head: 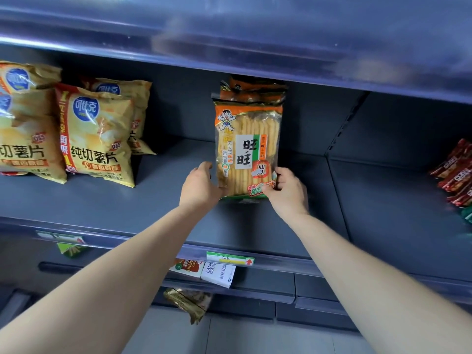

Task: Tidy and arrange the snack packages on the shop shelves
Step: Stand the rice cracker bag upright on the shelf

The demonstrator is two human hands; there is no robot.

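An orange and green rice cracker package (pixel 249 146) stands upright on the grey shelf (pixel 158 198), in front of a second, similar pack (pixel 252 89) of which only the top shows. My left hand (pixel 200 186) grips the front package's lower left edge, its thumb hidden behind the bag. My right hand (pixel 290 191) grips its lower right corner with curled fingers. Yellow chip bags (pixel 95 134) stand in rows at the left of the same shelf.
Red snack packs (pixel 457 172) lie at the shelf's right end beyond a divider. A price label (pixel 229 258) sits on the shelf's front rail. Lower shelves hold a white box (pixel 219 274), a red-green box (pixel 187 267) and a gold bag (pixel 190 304). An upper shelf overhangs closely.
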